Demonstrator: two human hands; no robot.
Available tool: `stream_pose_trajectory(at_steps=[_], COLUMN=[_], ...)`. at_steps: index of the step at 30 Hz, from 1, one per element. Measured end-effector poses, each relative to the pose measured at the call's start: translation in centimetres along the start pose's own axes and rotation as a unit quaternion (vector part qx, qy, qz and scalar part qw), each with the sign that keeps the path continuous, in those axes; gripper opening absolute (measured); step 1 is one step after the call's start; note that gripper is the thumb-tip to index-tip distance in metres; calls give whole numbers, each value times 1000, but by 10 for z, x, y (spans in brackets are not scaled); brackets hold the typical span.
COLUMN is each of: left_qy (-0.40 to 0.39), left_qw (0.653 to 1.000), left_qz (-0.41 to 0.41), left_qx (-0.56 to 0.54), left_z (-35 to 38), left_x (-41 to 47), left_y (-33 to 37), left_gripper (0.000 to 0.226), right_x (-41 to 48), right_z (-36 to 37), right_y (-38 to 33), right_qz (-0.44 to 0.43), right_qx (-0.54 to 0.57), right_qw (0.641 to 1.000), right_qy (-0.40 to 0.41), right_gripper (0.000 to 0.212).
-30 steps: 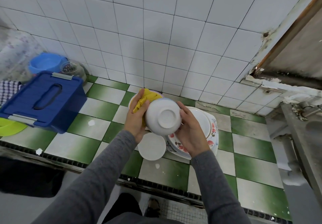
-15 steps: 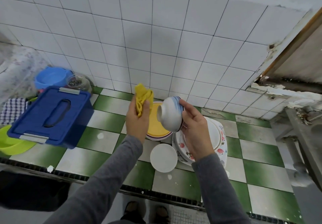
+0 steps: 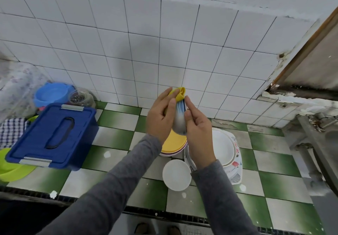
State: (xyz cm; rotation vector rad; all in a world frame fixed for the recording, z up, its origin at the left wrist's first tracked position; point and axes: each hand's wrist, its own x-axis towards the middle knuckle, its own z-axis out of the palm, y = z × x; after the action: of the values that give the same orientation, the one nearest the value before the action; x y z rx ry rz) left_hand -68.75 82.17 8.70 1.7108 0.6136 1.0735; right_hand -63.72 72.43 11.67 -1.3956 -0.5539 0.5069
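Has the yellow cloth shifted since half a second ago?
Yes. The yellow cloth has moved right, from over the left rim of the yellow dish to over its right side, and now touches the bowl.

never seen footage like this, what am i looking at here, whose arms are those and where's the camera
There is no machine here: these are a person's two bare hands in grey sleeves. Everything is filmed by one wide-angle camera worn on the head, looking forward and down. The right hand holds a white bowl with blue stripes, tipped on its side. The left hand presses a yellow cloth to it, apparently wiping. Below is a green-and-white tiled counter. On it lie a yellow dish, a stack of white plates on a flowered platter, a small white dish and a blue lidded box.
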Motion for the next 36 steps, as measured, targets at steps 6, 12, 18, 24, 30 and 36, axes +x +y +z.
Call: stream_pose_trajectory(at_steps=[6,12,18,24,30,36], left_qy=[-24,11,-15,-52,-64,-19], left_qw=[983,999,965,973,991,979], left_qz=[157,26,227,212,117,-108], left_qx=[86,16,128,77,-11,-172], left_z=[-9,-17,-27,-37,-37,-37], left_x=[-5,17,12,20,26,34], left_y=[-19,1,-11,-13,-3,30], left_gripper=[38,21,36,35,33,32], right_x=[7,1,4,1,10,16], right_z=[6,17,18,15,9,6], right_y=[2,-3,-9,-9,-14,-28], right_qz=[23,-17,4,16,12,34], right_qx=[25,5,56,59,91,187], right_qw=[999,1000,998,998,995,982], right_qy=[18,-14,-8,-12,-33,-8], right_gripper=[35,35,33,31,31,30])
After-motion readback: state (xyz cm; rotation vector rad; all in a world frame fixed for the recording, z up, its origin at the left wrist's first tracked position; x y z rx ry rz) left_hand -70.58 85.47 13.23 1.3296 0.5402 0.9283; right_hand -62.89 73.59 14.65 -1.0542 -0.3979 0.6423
